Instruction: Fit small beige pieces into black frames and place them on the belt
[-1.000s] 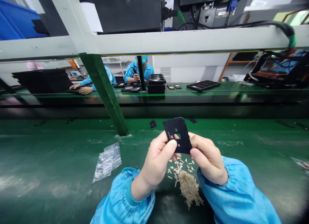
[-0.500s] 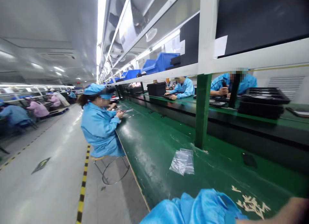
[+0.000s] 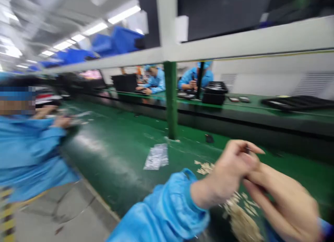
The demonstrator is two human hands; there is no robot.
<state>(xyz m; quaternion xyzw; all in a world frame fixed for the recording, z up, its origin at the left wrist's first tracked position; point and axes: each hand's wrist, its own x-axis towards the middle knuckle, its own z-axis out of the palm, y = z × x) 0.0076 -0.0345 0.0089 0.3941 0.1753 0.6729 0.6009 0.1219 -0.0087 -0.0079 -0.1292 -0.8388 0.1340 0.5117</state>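
My left hand (image 3: 235, 163), in a blue sleeve (image 3: 167, 210), is raised over the green bench with its fingers bent closed around a small dark piece (image 3: 246, 149). Against it, from the right, comes my right hand (image 3: 287, 200); its fingertips meet the left hand, and what they pinch is hidden. Small pale pieces (image 3: 205, 168) lie scattered behind my left wrist. More of them spread below both hands, beside a beige heap or bag (image 3: 244, 224) that is blurred.
Clear plastic bags (image 3: 157, 156) lie on the green bench (image 3: 117, 158). Behind them stands a green post (image 3: 171, 102), with a small black object (image 3: 209, 138) to its right. A co-worker (image 3: 28, 144) sits at left. Two others work across the divider, near black trays (image 3: 215, 92).
My view has swung right. Both hands have come into sight, joined over the bench; before, only the left sleeve and a blurred forearm showed at the bottom right.
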